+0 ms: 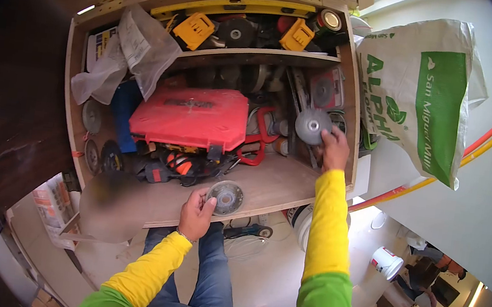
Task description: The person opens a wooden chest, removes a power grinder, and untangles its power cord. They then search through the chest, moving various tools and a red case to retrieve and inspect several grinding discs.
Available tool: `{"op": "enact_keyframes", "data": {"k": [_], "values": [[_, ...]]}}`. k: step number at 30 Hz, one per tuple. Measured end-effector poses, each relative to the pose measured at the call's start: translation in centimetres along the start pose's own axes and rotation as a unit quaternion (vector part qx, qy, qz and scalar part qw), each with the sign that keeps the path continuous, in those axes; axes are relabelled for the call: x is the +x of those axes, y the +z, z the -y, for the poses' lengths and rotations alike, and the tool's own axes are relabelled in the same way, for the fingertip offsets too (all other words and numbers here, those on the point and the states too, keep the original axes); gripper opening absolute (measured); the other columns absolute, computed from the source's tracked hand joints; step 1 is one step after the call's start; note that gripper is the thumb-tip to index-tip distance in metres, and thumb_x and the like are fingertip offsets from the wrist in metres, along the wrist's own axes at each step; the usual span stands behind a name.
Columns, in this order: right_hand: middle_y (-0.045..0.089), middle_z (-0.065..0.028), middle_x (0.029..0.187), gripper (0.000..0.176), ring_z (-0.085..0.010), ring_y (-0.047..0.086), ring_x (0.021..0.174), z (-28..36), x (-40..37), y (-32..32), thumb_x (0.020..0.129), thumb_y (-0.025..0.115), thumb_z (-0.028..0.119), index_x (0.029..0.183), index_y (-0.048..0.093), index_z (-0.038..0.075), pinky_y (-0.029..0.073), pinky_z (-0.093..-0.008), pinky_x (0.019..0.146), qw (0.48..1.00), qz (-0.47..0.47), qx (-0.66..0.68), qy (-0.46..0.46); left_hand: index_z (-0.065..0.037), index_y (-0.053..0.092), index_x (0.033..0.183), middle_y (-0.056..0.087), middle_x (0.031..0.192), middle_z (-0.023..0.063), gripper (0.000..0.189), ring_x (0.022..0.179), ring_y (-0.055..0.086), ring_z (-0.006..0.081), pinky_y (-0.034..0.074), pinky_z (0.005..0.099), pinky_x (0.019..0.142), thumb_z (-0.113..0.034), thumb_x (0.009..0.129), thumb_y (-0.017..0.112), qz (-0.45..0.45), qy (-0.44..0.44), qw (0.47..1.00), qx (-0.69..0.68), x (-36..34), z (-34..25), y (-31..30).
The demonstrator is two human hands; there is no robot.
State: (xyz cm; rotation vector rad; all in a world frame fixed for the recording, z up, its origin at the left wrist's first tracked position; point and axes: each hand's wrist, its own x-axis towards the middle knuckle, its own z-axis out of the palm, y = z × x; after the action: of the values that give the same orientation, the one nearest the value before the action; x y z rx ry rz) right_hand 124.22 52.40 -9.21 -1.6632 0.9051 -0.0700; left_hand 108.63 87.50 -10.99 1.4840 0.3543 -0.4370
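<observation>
My left hand is closed on the rim of a round grey metal grinding disc with a centre hole, held over the front edge of the wooden toolbox. My right hand grips the lower edge of a grey cutting disc, raised inside the box at its right end. Between the hands lies a red plastic case on top of other tools. Red-handled clamps sit just right of the case. A packaged disc stands behind the right-hand disc.
Yellow battery-like pieces and a yellow level occupy the rear compartment. Clear plastic bags hang at its left. A flour sack lies right of the box. An angle grinder rests on the floor. Other people are at lower right.
</observation>
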Motion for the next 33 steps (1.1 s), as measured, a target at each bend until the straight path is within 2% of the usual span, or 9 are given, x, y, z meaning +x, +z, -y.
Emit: {"op": "enact_keyframes", "data": {"k": [4,6,10,22,25,28,31,32,33], "values": [[0.065,-0.0055,0.079,0.032,-0.0124,0.057,0.06,-0.1,8.3,1.7,0.08,0.071,0.01,0.108,0.06,0.0,0.043,-0.025,0.047,0.993,-0.069,-0.053,-0.078,0.0,0.056,0.11,0.066,0.083,0.0103,0.027,0.071,0.063,0.0192,0.05,0.0325,0.063,-0.018,0.091,0.061,-0.011,0.039,0.994,0.1,-0.7,-1.7,1.0],[0.065,-0.009,0.076,0.029,-0.0167,0.061,0.061,-0.5,11.6,1.9,0.079,0.072,0.01,0.104,0.061,0.0,0.049,-0.0304,0.053,0.958,-0.117,-0.162,-0.205,-0.002,0.057,0.11,0.063,0.078,0.0132,0.028,0.067,0.062,0.0258,0.05,0.0359,0.062,-0.02,0.089,0.063,-0.005,0.06,0.979,0.194,-0.8,-2.2,1.0],[0.069,-0.0169,0.085,0.026,-0.0278,0.068,0.077,3.8,9.9,3.5,0.078,0.073,0.012,0.099,0.063,0.001,0.053,-0.0377,0.074,0.905,-0.208,-0.299,-0.218,-0.004,0.058,0.109,0.063,0.078,0.0135,0.029,0.066,0.061,0.0282,0.05,0.0372,0.062,-0.021,0.088,0.063,-0.009,0.054,0.98,0.189,-1.0,-2.1,0.7],[0.068,-0.0197,0.096,0.036,-0.0384,0.065,0.092,4.0,9.7,4.1,0.074,0.075,0.026,0.098,0.064,0.003,0.051,-0.044,0.079,0.855,-0.267,-0.427,-0.127,-0.004,0.059,0.109,0.065,0.082,0.0138,0.027,0.069,0.063,0.028,0.051,0.0369,0.064,-0.019,0.087,0.065,-0.004,0.067,0.982,0.176,-1.0,-2.0,0.6],[0.067,-0.0205,0.097,0.038,-0.0391,0.063,0.093,3.3,6.6,3.4,0.075,0.075,0.029,0.098,0.063,0.002,0.05,-0.0444,0.079,0.874,-0.295,-0.36,-0.139,-0.004,0.059,0.109,0.065,0.082,0.0138,0.028,0.069,0.063,0.028,0.051,0.037,0.064,-0.02,0.087,0.065,-0.003,0.082,0.98,0.179,-1.1,-2.3,0.6],[0.065,-0.0119,0.086,0.039,-0.0219,0.062,0.078,1.0,0.1,0.8,0.081,0.073,0.034,0.1,0.062,0.001,0.05,-0.0346,0.074,0.916,-0.275,-0.21,-0.203,-0.004,0.059,0.109,0.064,0.082,0.0139,0.028,0.069,0.063,0.0286,0.051,0.0375,0.065,-0.021,0.087,0.064,-0.001,0.092,0.976,0.195,-1.0,-2.2,0.5],[0.064,-0.0071,0.088,0.026,-0.0156,0.059,0.079,-2.4,-11.1,-2.1,0.088,0.068,0.025,0.098,0.062,0.001,0.048,-0.0299,0.075,0.941,-0.252,-0.141,-0.174,-0.004,0.058,0.109,0.064,0.082,0.0139,0.029,0.069,0.063,0.0294,0.051,0.038,0.065,-0.022,0.087,0.064,0.018,0.076,0.98,0.185,-0.9,-1.8,0.5],[0.063,-0.0069,0.084,0.027,-0.0157,0.058,0.077,-7.1,-14.0,-4.4,0.087,0.068,0.026,0.094,0.063,0.0,0.048,-0.0312,0.073,0.959,-0.25,-0.119,-0.059,-0.004,0.058,0.108,0.064,0.082,0.014,0.028,0.069,0.063,0.0295,0.051,0.038,0.065,-0.022,0.087,0.064,0.021,0.088,0.975,0.203,-0.9,-1.8,0.4],[0.063,-0.0057,0.079,0.024,-0.0148,0.057,0.072,-7.6,-19.0,-4.2,0.089,0.065,0.024,0.094,0.063,0.001,0.048,-0.03,0.067,0.94,-0.247,-0.206,-0.116,-0.004,0.059,0.108,0.064,0.082,0.0141,0.028,0.069,0.063,0.0296,0.051,0.038,0.065,-0.022,0.087,0.064,0.023,0.1,0.97,0.219,-0.9,-1.7,0.4]]}}
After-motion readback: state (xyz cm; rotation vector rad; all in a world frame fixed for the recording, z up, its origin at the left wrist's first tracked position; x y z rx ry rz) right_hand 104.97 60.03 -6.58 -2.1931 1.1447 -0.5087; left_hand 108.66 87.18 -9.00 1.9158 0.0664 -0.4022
